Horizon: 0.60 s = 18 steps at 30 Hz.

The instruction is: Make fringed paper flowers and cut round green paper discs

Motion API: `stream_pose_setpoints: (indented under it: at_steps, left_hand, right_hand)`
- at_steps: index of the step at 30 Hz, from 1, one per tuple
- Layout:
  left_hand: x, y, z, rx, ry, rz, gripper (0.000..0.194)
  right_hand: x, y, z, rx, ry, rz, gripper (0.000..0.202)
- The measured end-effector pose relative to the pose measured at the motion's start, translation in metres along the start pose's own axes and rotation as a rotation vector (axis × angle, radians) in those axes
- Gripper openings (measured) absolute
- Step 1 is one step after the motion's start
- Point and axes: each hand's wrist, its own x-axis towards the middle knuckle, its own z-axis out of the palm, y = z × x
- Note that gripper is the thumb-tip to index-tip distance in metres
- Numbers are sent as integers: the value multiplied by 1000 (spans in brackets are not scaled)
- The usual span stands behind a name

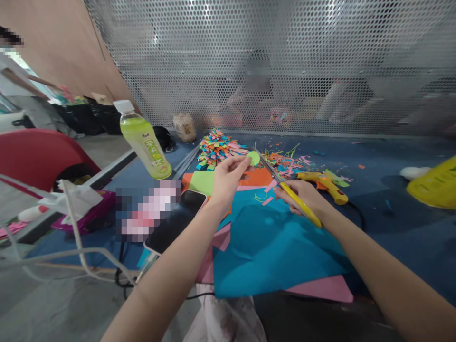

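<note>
Between the thumb and fingers of my left hand (231, 173) is a small lime-green paper circle (253, 157). My right hand (299, 194) grips yellow-handled scissors (301, 204), whose blades point up and left beside the circle's right edge. Whether the blades touch the paper I cannot tell. Below both hands lies a large blue sheet (270, 242) with thin green and pink offcuts on it. An orange sheet (261, 177) and a green sheet (202, 181) show behind it. Past my left hand stands a cone-shaped pile of colourful paper strips (215, 148).
A yellow glue gun (326, 183) lies right of my right hand, near scattered paper scraps (285, 164). On the left are a phone (176, 221) and a green drink bottle (144, 142). A perforated metal panel (285, 61) borders the table's back. A yellow object (434, 185) sits far right.
</note>
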Motion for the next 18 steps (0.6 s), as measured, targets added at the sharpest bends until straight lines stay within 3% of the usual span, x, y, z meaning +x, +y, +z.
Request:
stream_pose_setpoints:
  at_steps: [6,18]
  left_hand:
    - [1,-1,-1,18,37,58,23]
    - [-2,0,2,82,-18,63,21]
  right_hand:
    - [2,2,1,-18,12,-57,49]
    - [1,2,-1,-72,26,-72,45]
